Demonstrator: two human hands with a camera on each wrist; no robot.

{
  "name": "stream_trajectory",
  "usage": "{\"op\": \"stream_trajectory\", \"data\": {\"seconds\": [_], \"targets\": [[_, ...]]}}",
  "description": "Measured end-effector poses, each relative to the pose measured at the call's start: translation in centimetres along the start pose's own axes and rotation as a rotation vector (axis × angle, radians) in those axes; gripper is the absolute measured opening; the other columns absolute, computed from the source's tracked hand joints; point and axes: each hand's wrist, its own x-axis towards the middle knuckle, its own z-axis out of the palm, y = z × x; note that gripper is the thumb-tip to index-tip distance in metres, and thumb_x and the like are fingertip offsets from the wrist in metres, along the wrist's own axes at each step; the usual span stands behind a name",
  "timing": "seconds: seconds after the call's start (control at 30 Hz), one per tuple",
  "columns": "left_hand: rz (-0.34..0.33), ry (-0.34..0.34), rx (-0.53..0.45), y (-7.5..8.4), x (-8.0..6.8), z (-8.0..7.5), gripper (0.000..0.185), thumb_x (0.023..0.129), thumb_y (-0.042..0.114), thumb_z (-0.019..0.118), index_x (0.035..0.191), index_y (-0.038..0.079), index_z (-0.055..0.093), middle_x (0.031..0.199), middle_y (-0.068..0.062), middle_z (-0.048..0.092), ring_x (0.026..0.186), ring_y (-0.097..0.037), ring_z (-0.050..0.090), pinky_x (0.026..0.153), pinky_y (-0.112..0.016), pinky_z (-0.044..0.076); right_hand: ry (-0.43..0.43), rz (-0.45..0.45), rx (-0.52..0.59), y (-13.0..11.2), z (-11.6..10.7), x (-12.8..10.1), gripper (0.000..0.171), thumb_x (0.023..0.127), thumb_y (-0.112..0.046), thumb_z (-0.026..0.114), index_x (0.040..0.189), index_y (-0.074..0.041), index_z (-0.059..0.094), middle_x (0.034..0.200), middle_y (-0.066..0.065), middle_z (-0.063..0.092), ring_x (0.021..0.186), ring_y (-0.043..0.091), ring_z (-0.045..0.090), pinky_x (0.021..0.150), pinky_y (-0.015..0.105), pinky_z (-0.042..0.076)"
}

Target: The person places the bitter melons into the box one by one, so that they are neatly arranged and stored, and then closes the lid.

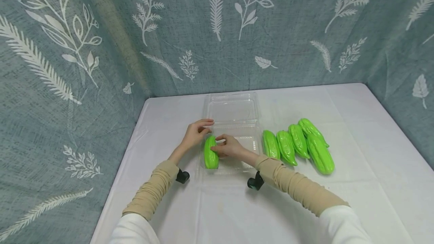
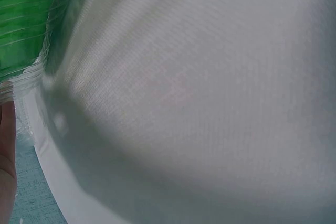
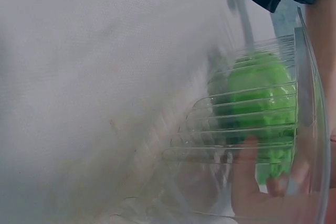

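Green gourd (image 1: 210,153) sits under right hand's (image 1: 229,147) grip, in clear tray (image 1: 251,144).

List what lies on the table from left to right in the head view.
Left hand → gourd in the clear container → right hand → row of four loose gourds.

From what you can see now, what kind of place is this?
Probably a staged recording booth, not a real kitchen: a table under a white cloth, leaf-print fabric walls on three sides, and only a clear plastic box and green bitter gourds laid out.
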Motion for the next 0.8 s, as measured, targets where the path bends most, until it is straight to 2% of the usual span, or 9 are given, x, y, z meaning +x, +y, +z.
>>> {"op": "stream_trajectory", "data": {"seconds": [0.63, 0.8], "targets": [[-0.013, 0.004, -0.007, 0.02, 0.34, -0.16, 0.026, 0.083, -0.015, 0.05, 0.107, -0.016, 0.057, 0.118, -0.029, 0.052, 0.085, -0.041, 0.061, 0.074, -0.04, 0.054, 0.014, 0.03, -0.002, -0.22, -0.27, -0.14, 0.051, 0.082, -0.017, 0.064, 0.123, 0.005, 0.044, 0.104, 0.021, 0.057, 0.079, 0.022, 0.064, 0.071, 0.034, 0.056], [0.003, 0.014, -0.019, -0.86, 0.5, -0.09, 0.025, 0.082, -0.016, 0.05, 0.106, -0.016, 0.057, 0.116, -0.03, 0.052, 0.082, -0.04, 0.061, 0.072, -0.037, 0.055, 0.019, 0.04, -0.017, -0.01, -0.34, -0.06, 0.05, 0.082, -0.019, 0.064, 0.123, 0.004, 0.044, 0.103, 0.019, 0.057, 0.079, 0.021, 0.064, 0.071, 0.032, 0.056]]}}
